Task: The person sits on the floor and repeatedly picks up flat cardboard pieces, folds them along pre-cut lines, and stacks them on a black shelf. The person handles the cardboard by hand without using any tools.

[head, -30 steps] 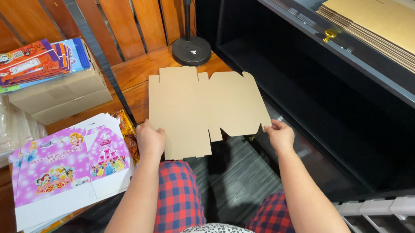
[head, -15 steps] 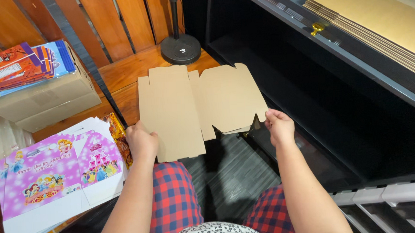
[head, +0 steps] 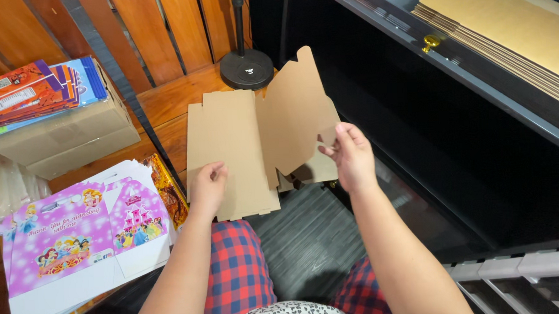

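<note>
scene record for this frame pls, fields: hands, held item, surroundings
left hand: left hand grips the lower left edge of the brown die-cut cardboard blank
right hand: right hand pinches the blank's right panel, which is raised and tilted up
blank state: left panel flat, right panel folded upward
left side: stack of pink printed flat boxes; closed cardboard box with colourful flat packs on top
right side: stack of plain brown blanks on a dark shelf
behind: round black stand base

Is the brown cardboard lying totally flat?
No, the right hand lifts one side of the brown cardboard while the left hand holds the other.
</note>
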